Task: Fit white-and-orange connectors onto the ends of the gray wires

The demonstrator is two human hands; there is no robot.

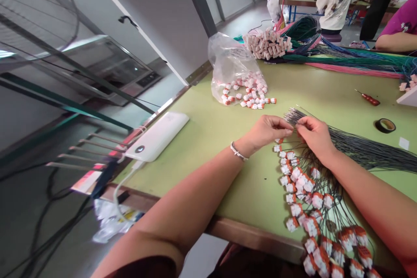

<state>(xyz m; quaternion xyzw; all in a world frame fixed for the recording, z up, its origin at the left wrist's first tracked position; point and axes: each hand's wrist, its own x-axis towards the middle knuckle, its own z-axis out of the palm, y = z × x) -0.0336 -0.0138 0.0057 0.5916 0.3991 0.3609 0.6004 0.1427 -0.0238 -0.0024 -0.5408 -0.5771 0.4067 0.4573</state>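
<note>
My left hand is pinched at the fingertips just above the row of wired connectors; what it grips is too small to make out. Close to its right, my right hand has thumb and forefinger pressed together by the tips of a bundle of black wires, its grip hidden. White-and-orange connectors on dark wires lie below both hands, down to the table's front edge. Loose connectors of the same kind spill from a clear plastic bag beyond my left hand.
On the green table are a white power bank with a cable, black tape and a red-handled awl. Coloured wire bundles with pale connectors lie at the back. A person's arm rests at the far right.
</note>
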